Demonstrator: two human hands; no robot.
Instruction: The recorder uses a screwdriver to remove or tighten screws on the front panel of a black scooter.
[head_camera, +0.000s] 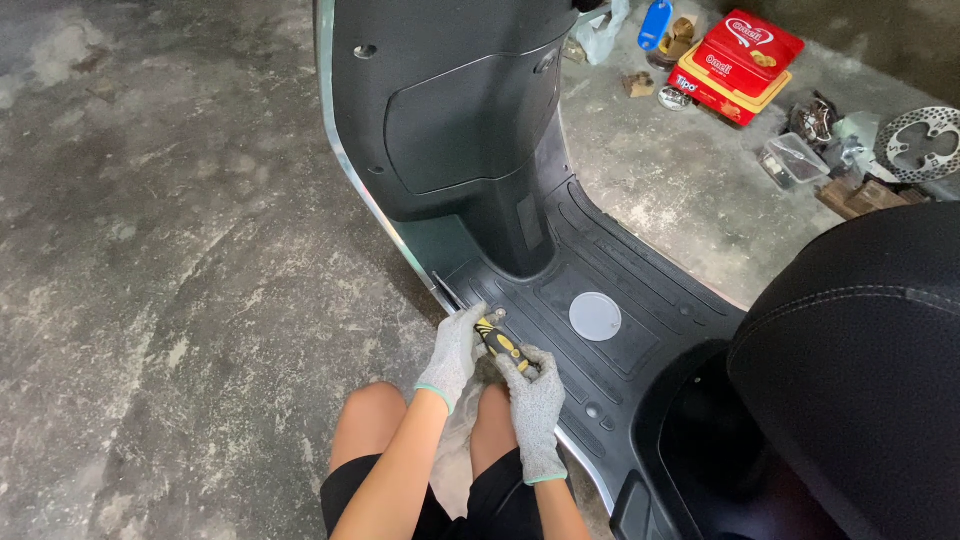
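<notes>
Head view showed bare concrete floor (150, 280) on the left. Next came the left hand (455, 350) in a grey glove, its grip closed around the tip end of a yellow-and-black screwdriver (503, 345) at the edge of the scooter footboard (640, 330). The right hand (535, 400), also gloved, clamped the handle. A round grey cap (595, 316) lay further right, with the black seat (860, 340) beyond.
</notes>
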